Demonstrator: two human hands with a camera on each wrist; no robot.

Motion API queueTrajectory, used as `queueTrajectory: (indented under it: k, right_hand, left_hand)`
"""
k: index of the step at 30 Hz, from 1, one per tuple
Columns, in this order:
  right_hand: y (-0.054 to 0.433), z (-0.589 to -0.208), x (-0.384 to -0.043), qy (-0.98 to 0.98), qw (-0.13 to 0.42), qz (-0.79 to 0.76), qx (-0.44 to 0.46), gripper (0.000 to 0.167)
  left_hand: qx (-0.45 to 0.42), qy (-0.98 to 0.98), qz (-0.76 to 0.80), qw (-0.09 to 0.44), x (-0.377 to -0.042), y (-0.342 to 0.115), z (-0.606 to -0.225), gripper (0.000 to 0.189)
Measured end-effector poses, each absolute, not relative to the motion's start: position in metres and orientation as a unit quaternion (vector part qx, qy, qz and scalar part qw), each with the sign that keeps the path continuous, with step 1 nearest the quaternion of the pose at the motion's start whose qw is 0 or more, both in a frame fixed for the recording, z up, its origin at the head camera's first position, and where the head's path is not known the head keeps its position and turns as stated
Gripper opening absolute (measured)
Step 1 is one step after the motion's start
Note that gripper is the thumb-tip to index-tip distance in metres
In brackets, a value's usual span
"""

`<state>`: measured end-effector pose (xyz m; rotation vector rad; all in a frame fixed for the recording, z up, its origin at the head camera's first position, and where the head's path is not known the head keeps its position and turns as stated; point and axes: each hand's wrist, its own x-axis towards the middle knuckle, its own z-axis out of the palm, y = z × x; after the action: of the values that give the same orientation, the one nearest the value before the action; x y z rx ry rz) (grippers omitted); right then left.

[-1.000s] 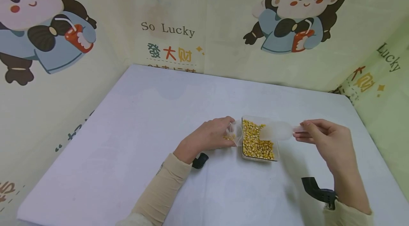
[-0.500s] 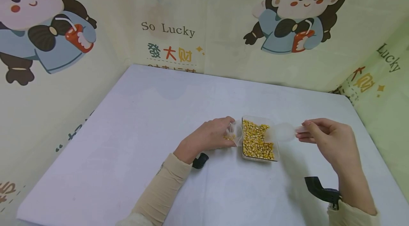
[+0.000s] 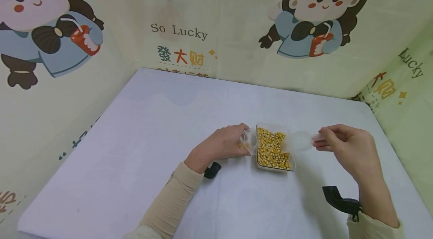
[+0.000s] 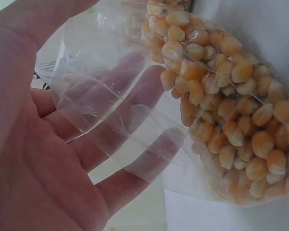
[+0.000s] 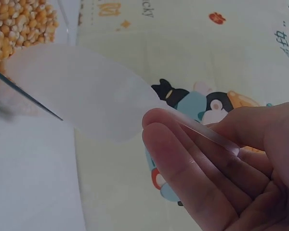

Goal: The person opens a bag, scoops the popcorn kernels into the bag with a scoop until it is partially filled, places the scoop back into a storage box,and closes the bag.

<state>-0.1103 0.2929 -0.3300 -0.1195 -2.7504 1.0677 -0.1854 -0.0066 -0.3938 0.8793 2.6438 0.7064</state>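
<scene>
My left hand (image 3: 224, 141) holds the mouth of a clear plastic bag (image 3: 251, 142) beside the left wall of a clear box (image 3: 275, 170). In the left wrist view, yellow corn kernels (image 4: 236, 110) fill the bag's lower part, and several fingers (image 4: 130, 168) show through its film. My right hand (image 3: 350, 148) pinches the handle of a translucent white scoop (image 3: 299, 141) between thumb and fingers. The scoop's head overlaps the box's right side, over the corn kernels (image 3: 270, 148) lying inside. In the right wrist view, the scoop (image 5: 86, 91) reaches across the box's dark rim.
A white table (image 3: 152, 137) lies under everything, with printed cloth walls (image 3: 236, 17) at its back and sides. Black wrist mounts (image 3: 339, 201) stick out from both wrists.
My right hand has drawn the scoop a little to the right, uncovering more kernels in the box; it barely moves in the last half second. The left hand stays with the bag.
</scene>
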Motion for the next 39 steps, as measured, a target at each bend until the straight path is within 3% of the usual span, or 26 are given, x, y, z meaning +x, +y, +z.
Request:
queueTrajectory:
  k: [24, 39]
  right_hand:
    - [0.278, -0.345, -0.113, -0.927, 0.063, 0.368, -0.044, 0.033]
    - [0.276, -0.367, -0.113, -0.882, 0.059, 0.464, -0.067, 0.035]
  left_hand:
    - [0.305, 0.913, 0.237, 0.129, -0.185, -0.006, -0.393, 0.075]
    - [0.311, 0.912, 0.236, 0.126, -0.183, -0.007, -0.391, 0.074]
